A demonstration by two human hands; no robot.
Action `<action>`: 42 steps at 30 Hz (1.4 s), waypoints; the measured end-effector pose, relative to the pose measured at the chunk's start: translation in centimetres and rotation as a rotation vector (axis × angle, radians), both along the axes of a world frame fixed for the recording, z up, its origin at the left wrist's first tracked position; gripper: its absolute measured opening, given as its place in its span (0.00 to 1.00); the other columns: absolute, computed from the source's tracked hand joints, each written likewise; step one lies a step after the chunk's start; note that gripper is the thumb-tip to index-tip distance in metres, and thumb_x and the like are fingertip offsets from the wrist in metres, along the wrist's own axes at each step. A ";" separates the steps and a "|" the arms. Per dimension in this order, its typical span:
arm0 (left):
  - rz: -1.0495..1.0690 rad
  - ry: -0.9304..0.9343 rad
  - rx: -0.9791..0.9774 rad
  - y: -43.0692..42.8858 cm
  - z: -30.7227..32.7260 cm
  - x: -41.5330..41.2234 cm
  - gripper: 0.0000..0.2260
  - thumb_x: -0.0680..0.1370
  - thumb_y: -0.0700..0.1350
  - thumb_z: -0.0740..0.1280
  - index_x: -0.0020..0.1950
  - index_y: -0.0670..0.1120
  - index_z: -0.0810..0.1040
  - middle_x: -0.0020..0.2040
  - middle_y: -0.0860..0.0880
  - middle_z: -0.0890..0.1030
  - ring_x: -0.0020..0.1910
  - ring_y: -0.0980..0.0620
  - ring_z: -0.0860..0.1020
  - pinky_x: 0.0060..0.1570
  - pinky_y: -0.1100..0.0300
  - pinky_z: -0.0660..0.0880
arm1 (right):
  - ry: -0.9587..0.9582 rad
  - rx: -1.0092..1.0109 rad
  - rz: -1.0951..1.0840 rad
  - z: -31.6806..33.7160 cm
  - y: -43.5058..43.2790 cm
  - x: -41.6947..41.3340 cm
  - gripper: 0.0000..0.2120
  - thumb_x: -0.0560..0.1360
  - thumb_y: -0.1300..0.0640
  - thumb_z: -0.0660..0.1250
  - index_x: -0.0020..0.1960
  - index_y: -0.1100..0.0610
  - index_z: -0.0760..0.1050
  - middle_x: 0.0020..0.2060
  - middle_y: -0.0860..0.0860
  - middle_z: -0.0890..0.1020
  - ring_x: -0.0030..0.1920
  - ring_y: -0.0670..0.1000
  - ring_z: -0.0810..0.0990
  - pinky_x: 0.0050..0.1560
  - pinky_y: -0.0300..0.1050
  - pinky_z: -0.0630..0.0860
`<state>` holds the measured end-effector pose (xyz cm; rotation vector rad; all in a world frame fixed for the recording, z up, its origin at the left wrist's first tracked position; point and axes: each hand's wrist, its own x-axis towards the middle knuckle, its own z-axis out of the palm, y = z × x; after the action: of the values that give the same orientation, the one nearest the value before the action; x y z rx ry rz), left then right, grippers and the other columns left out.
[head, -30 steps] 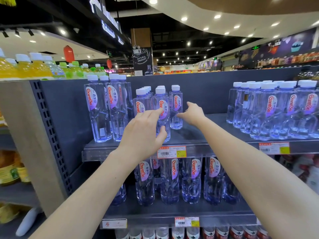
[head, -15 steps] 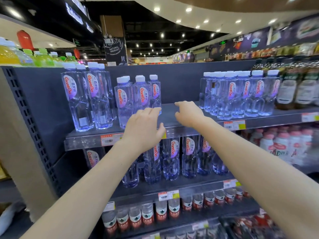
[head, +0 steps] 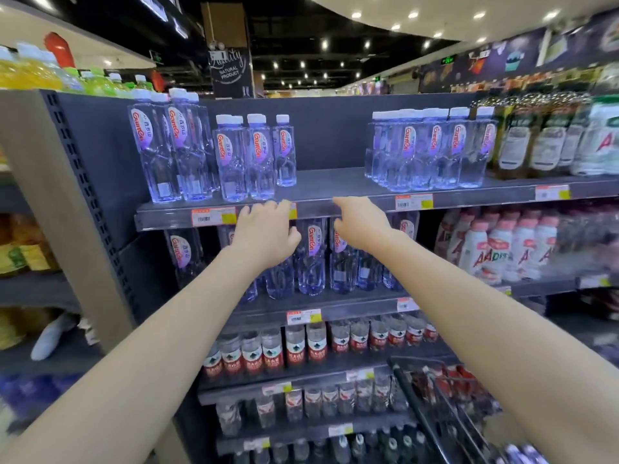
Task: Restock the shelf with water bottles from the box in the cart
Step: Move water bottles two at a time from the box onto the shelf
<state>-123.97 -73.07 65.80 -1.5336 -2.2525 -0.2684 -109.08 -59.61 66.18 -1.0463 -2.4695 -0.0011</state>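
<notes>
Water bottles (head: 258, 155) stand upright on the grey shelf (head: 335, 182) ahead, beyond both outstretched arms. Nearest of all, a wire cart (head: 432, 406) juts in at the lower right, too blurred to show what it carries.

Two bare forearms reach forward from the bottom corners. The left grip (head: 264, 236) is spread, fingers nearly straight, and holds nothing. Its fingertips (head: 278, 206) overlap the shelf's front rail, though I cannot tell whether they touch it. The right grip (head: 361, 222) is just beside it, fingers loosely bent, also empty, with its fingertips at the same rail. Price tags (head: 413, 201) are clipped along that rail.

Behind the grips, one tier down, stands a row of lower bottles (head: 311, 256) of the same clear kind. Under those are small red-labelled bottles (head: 294, 349).

On the shelf itself the water bottles form a small cluster left of centre, just right of some taller bottles (head: 157, 152) of the same brand. A bare stretch of shelf lies straight beyond the grips. A second bottle group (head: 432, 152) sits well apart to the right, next to dark bottles (head: 549, 142) with pale labels.

Farther off, yellow and green drinks (head: 30, 72) line the top left, and a hanging sign (head: 229, 68) shows under the ceiling lights.
</notes>
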 end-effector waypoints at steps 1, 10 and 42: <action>0.010 -0.004 -0.002 -0.6 -0.3 0.8 0.21 0.82 0.53 0.61 0.71 0.44 0.72 0.63 0.42 0.80 0.61 0.38 0.77 0.62 0.45 0.70 | -0.014 -0.013 0.006 -0.6 -0.4 0.7 0.13 0.79 0.61 0.60 0.62 0.57 0.75 0.58 0.57 0.81 0.56 0.61 0.79 0.43 0.48 0.70; 0.068 -0.066 -0.111 -6.2 -6.8 4.8 0.23 0.82 0.54 0.61 0.74 0.45 0.70 0.61 0.42 0.80 0.59 0.39 0.79 0.61 0.45 0.73 | -0.088 -0.147 0.048 -6.1 -4.5 4.8 0.16 0.79 0.59 0.61 0.65 0.58 0.74 0.57 0.57 0.81 0.52 0.61 0.78 0.42 0.48 0.71; -0.563 -0.186 -0.391 11.2 -20.5 42.9 0.18 0.82 0.55 0.61 0.66 0.45 0.72 0.57 0.43 0.81 0.54 0.38 0.81 0.50 0.47 0.78 | -0.199 -0.473 -0.535 -21.3 1.2 48.4 0.18 0.78 0.57 0.62 0.67 0.58 0.75 0.61 0.56 0.80 0.60 0.60 0.80 0.51 0.53 0.79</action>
<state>-81.06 -61.86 45.34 -2.4342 -2.0360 -0.1307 -60.67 -58.44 44.90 -1.9672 -2.3291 0.3383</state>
